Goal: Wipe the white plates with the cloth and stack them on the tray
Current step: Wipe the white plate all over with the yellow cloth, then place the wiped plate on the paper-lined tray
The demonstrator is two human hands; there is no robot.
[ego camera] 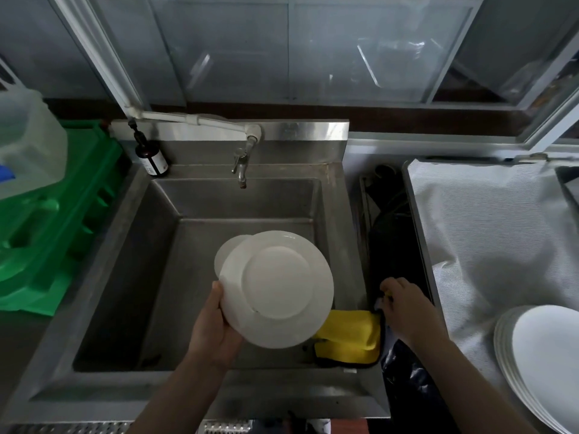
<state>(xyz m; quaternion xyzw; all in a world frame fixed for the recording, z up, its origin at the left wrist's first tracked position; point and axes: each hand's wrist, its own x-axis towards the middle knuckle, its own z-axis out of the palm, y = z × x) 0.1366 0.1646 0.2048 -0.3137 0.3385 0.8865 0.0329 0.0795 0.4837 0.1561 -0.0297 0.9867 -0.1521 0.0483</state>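
A: While the left hand (pixel 216 321) is gripping two white plates (pixel 275 289) by the near rim, thumb over the edge and fingers under, it's holding them tilted over the steel sink (pixel 194 227). My guess: that keeps any drips in the basin and frees the other hand for the cloth.

B: And the right hand (pixel 404 305)?

A: It's reaching to the yellow cloth (pixel 351 336) draped on the sink's front right corner. Fingers are curling at the cloth's far edge, but I can't tell if they're actually pinching it.

B: Where's the finished stack sitting?

A: On the cloth-lined tray (pixel 419 214) on the counter at right. The stacked plates (pixel 539 364) are lying at its near corner, well apart from both hands.
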